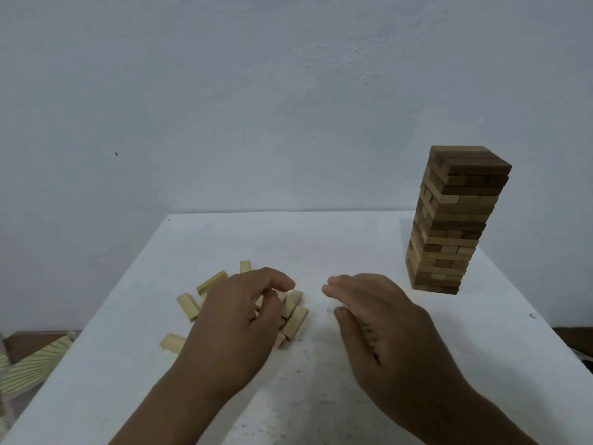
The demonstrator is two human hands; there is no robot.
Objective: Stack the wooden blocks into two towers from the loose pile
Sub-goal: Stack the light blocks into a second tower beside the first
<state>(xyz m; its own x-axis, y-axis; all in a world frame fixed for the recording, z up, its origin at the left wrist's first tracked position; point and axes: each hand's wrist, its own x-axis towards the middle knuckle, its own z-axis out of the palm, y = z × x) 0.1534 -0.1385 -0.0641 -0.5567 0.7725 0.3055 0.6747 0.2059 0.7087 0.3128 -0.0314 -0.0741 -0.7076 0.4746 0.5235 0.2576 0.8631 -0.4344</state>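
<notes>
I see the left hand (pixel 234 322) with curled fingers over the loose blocks (pixel 293 316) at lower centre, and I cannot tell if it pinches one. The right hand (pixel 382 326) is empty, fingers pressed together. One tower (pixel 455 226) stands at right on the table (pixel 321 252).

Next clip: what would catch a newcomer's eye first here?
The tall block tower at the white table's far right corner. Then the two hands in front: the left hand over the loose pale blocks, the right hand open beside them.

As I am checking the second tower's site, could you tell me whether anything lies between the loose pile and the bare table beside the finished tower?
Only the right hand, held open above the table between the loose pile and the tower. Nothing else visible.
</notes>
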